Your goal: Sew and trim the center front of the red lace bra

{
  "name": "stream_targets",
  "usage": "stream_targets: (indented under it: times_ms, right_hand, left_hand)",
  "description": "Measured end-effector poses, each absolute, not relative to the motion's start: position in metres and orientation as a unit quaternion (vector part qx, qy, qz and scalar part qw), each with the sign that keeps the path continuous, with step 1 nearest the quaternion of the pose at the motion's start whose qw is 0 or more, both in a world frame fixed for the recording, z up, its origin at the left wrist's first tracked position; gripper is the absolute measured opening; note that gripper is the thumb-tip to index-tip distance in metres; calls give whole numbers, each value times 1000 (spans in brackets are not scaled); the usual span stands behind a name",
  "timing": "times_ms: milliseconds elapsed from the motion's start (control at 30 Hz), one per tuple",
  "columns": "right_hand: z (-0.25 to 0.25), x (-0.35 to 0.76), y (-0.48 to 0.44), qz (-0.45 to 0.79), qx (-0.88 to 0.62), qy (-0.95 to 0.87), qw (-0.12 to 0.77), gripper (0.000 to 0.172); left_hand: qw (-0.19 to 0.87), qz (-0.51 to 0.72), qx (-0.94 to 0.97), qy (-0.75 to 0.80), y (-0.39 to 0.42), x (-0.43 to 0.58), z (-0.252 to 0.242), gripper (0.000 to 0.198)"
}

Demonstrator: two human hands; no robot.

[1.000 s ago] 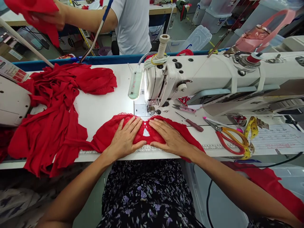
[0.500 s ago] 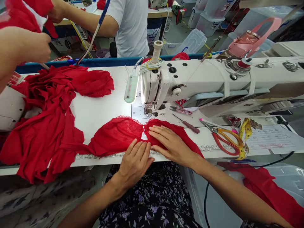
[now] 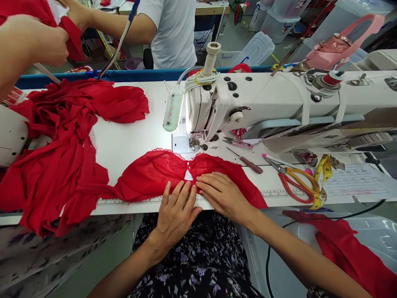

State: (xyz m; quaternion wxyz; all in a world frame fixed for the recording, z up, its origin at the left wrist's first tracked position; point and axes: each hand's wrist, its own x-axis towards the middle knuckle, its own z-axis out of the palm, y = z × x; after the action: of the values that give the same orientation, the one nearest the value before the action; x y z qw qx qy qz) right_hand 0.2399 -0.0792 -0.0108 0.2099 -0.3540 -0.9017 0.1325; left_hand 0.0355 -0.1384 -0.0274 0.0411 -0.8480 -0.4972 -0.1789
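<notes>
Okay, left hand (image 3: 175, 213) is resting with fingers slightly spread, tips on the near edge of the red bra (image 3: 149, 174). Right hand (image 3: 226, 192) is lying just beside it, fingers together on the bra; can't tell if the thumb is pinching. Bra is lying ahead of both hands, centre gap just past the fingertips, ruler (image 3: 130, 202) running along its near edge. Red pile (image 3: 68, 136) is meeting the bra's end, left of the left hand. Scissors (image 3: 296, 182) are lying right of the right hand. Machine (image 3: 276, 93) is standing beyond the hands. Far left, another person's hand (image 3: 39, 41) is touching red cloth (image 3: 27, 9).
</notes>
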Motion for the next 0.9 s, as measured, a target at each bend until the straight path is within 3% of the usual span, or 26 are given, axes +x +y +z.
stream_targets:
  times_ms: [233, 400, 600, 733, 900]
  right_hand:
    - [8, 253, -85, 115, -379, -890, 226, 33]
    - [16, 313, -80, -44, -542, -797, 262, 30]
    - [16, 398, -72, -140, -696, -691, 137, 36]
    - [13, 427, -69, -134, -739, -660, 29, 39]
    - [16, 436, -66, -120, -724, -679, -6, 39]
  left_hand:
    - [36, -217, -844, -490, -136, 37, -30, 50]
    - [59, -231, -845, -479, -135, 36, -37, 66]
    - [90, -227, -852, -463, -135, 33, -43, 70]
    - [91, -238, -850, -460, -134, 34, -45, 67]
    - [70, -267, -830, -485, -137, 40, -38, 48]
